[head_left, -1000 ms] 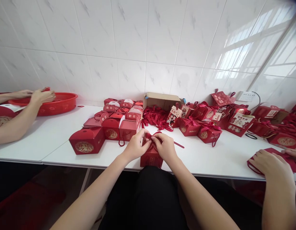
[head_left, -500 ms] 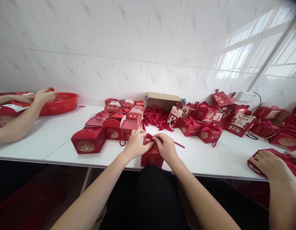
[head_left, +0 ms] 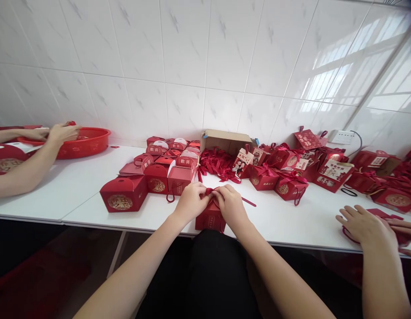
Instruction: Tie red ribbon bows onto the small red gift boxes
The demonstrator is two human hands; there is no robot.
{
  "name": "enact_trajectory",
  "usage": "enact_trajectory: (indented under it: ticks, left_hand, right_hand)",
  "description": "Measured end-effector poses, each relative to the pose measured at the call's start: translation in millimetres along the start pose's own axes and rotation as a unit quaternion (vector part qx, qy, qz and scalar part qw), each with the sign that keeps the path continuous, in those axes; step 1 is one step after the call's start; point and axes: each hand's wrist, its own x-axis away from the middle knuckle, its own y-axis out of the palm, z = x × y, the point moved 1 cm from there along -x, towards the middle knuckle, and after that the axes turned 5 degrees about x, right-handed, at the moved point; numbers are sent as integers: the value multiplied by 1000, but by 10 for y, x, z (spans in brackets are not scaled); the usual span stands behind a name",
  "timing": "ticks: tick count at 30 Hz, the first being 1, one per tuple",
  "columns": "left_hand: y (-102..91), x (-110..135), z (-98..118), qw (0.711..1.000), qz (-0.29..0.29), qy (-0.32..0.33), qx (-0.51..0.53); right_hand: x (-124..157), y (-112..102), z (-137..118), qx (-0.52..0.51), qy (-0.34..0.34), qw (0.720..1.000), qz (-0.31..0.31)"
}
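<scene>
A small red gift box (head_left: 210, 219) stands at the table's front edge, close to my knee. Above its top, my left hand (head_left: 193, 200) pinches a dark red ribbon (head_left: 209, 191) between thumb and fingers. From the other side my right hand (head_left: 229, 203) pinches the same ribbon, with the fingertips of both hands nearly meeting. A ribbon tail (head_left: 249, 202) sticks out to the right beyond my right hand. My fingers hide the middle of the ribbon and most of the box's top.
To the left stand several closed red boxes (head_left: 123, 195). An open carton (head_left: 225, 135) spills loose ribbons (head_left: 218, 164) at the back. Ribboned boxes (head_left: 291, 186) stand on the right. Other people's hands work at a red basin (head_left: 92, 144) and at a box (head_left: 385, 213) far right.
My left fingers have curled in closer around the ribbon, while my right hand stays almost in place. At far right, the other person's hand has shifted left with its fingers spread.
</scene>
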Motion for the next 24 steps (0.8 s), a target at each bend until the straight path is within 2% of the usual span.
enact_trajectory:
  ticks: [4,9,13,17,20,24]
  left_hand:
    - [26,17,14,1000,7,8,4]
    - [52,26,-8,999,20,6,26]
    - [84,48,-33,997,55,-13,49]
    - [84,119,-21,994,88,-24,66]
    - [72,154,-12,992,79,-19,93]
    - [53,96,-107,984,49,-48,164]
  right_hand:
    - [-15,10,32,33,25,999,4]
    - [-38,55,117,-133,133,981,-39]
    - [-38,97,146,-207,142,965,-70]
    - [-21,138,137,-241,172,953,-58]
    - [-18,163,114,-253,181,949,-50]
    - [-30,130,78,-251,171,952,-45]
